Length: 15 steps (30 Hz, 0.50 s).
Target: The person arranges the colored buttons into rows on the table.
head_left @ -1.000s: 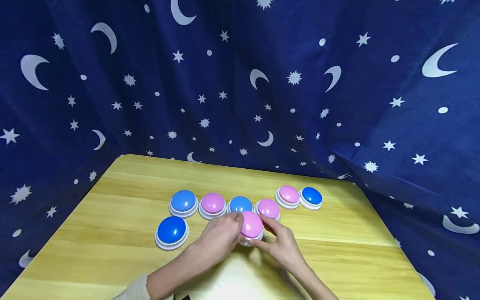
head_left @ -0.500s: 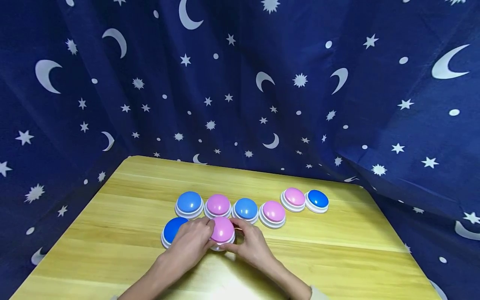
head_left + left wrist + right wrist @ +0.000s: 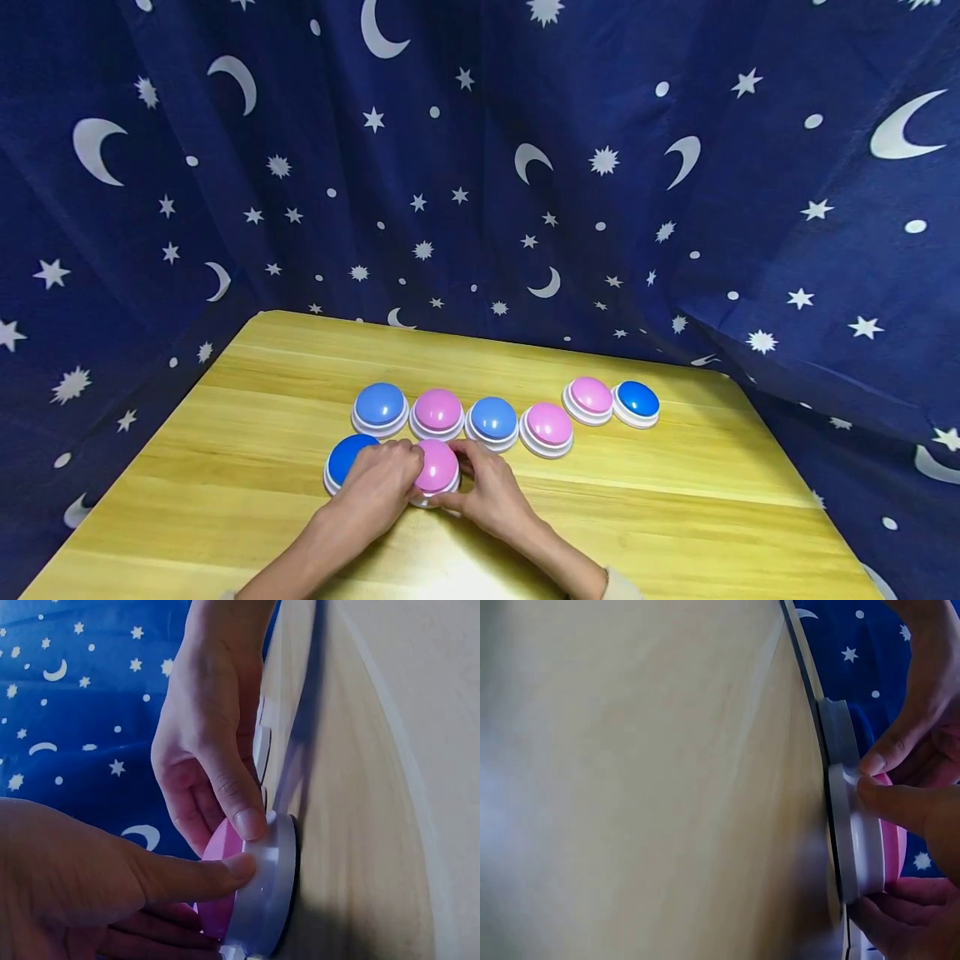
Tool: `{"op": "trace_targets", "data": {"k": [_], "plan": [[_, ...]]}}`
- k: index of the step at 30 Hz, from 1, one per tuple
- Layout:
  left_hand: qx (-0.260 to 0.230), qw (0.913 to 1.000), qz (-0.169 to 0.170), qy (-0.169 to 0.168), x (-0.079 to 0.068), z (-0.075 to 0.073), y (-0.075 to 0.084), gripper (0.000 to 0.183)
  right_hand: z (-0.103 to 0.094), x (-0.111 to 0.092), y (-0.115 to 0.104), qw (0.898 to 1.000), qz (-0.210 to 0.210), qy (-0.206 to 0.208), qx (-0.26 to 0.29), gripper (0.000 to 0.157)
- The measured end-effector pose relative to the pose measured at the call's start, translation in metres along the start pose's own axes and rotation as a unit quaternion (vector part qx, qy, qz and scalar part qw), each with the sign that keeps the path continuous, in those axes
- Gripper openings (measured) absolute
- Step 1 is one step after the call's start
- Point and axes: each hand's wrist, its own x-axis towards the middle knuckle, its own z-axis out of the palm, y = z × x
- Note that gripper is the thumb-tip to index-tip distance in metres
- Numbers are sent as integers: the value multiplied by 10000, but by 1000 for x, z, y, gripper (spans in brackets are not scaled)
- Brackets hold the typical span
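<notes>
Two-handed hold

The left hand (image 3: 382,479) and right hand (image 3: 489,493) hold the pink button (image 3: 437,467) (one from each side) on the wooden table (image 3: 675,500). A dark blue button (image 3: 348,457) sits beside it at nine o'clock, a second pink button (image 3: 438,409) at twelve.

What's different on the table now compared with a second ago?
The pink button between the hands moved left, close to the dark blue button at front left. The left hand and right hand went with it, gripping it throughout; nothing was let go. The row of four buttons behind and the pair at right stayed put.
</notes>
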Motion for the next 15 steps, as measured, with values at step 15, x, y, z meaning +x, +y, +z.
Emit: {"op": "trace_targets", "data": {"k": [15], "plan": [[-278,9989,-316,-204,0,0,0,32,-1,-1,-1,9985,-92,-70,-543,70]]}}
